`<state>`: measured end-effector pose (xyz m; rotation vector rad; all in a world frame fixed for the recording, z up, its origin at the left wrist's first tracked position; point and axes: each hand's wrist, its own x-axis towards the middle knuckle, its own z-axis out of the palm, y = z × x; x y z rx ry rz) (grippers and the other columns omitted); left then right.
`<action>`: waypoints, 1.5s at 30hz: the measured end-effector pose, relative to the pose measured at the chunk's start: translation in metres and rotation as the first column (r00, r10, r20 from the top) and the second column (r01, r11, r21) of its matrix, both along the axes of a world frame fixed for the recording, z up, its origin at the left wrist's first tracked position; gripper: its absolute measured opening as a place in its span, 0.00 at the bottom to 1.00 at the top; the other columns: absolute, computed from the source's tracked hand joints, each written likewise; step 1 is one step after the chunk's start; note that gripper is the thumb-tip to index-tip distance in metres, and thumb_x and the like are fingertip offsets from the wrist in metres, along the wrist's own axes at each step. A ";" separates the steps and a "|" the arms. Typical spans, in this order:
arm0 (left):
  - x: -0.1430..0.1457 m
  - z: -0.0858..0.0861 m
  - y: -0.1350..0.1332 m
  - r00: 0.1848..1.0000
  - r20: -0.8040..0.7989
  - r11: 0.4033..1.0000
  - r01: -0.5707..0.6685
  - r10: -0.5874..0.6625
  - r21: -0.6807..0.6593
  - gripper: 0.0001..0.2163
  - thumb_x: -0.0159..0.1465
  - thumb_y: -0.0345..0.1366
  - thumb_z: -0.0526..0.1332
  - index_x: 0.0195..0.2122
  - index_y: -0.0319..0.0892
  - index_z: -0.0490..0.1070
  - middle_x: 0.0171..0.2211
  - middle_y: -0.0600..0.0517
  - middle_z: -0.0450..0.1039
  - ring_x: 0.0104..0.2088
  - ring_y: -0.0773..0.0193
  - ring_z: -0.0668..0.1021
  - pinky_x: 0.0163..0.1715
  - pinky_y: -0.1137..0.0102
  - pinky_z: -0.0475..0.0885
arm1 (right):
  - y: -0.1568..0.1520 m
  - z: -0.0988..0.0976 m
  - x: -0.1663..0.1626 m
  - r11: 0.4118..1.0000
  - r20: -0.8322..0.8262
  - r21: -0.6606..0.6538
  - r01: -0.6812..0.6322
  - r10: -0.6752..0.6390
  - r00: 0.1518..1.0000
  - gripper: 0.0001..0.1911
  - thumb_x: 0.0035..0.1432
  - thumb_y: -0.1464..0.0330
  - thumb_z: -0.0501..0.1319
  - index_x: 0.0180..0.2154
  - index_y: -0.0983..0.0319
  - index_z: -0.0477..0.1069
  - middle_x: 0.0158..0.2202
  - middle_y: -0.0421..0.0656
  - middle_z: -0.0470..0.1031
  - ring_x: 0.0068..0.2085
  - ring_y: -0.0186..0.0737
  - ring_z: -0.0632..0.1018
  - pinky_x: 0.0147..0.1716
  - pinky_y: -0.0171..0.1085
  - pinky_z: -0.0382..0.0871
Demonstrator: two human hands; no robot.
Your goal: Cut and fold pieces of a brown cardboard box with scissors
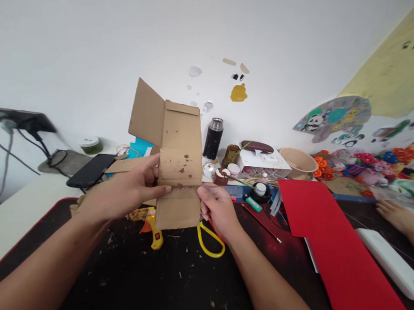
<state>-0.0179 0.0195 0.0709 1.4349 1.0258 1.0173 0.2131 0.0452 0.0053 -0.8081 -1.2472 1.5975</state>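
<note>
A creased piece of brown cardboard with dark brown spots is held up above the table, one flap folding out at its upper left. My left hand grips its left edge, thumb across the front. At the right edge, my right hand pinches the cardboard between thumb and fingers. Below and behind it lie a yellow glue gun on the left and yellow-handled scissors on the right, both partly covered.
Red card lies on the right, beside a white oblong device. Another person's hand rests at the far right. Along the wall stand a black thermos, paint jars, a white box and a bowl. A phone lies left.
</note>
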 end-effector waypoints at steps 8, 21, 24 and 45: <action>0.026 0.002 -0.010 0.966 0.254 0.993 0.071 -0.045 -0.097 0.34 0.59 0.35 0.75 0.67 0.50 0.69 0.64 0.41 0.77 0.64 0.39 0.77 0.58 0.50 0.78 | 0.001 0.005 0.004 0.992 -0.058 0.005 0.130 -0.129 0.990 0.26 0.55 0.45 0.74 0.29 0.59 0.70 0.13 0.28 0.57 0.13 0.27 0.56 0.13 0.30 0.51; 0.040 -0.005 -0.013 0.947 0.320 0.992 0.021 0.019 -0.122 0.25 0.65 0.39 0.72 0.64 0.50 0.73 0.62 0.45 0.79 0.64 0.42 0.77 0.58 0.52 0.77 | 0.003 0.008 0.011 0.989 0.011 0.069 0.129 -0.130 0.991 0.27 0.58 0.44 0.71 0.26 0.59 0.68 0.13 0.30 0.58 0.14 0.29 0.58 0.14 0.31 0.52; 0.040 -0.008 -0.013 0.946 0.323 0.992 0.020 0.020 -0.121 0.25 0.66 0.39 0.71 0.64 0.49 0.72 0.63 0.44 0.79 0.63 0.42 0.78 0.56 0.52 0.78 | 0.003 0.008 0.013 0.990 0.018 0.083 0.118 -0.120 0.993 0.27 0.59 0.44 0.71 0.28 0.59 0.70 0.14 0.30 0.59 0.14 0.29 0.59 0.14 0.31 0.51; 0.037 -0.009 -0.011 0.933 0.358 0.996 -0.010 0.043 -0.094 0.24 0.66 0.37 0.72 0.63 0.46 0.74 0.62 0.41 0.79 0.63 0.40 0.78 0.58 0.49 0.77 | 0.003 0.012 0.013 0.994 -0.128 0.017 0.110 -0.107 0.986 0.35 0.62 0.40 0.65 0.18 0.61 0.66 0.13 0.36 0.64 0.14 0.28 0.62 0.13 0.30 0.52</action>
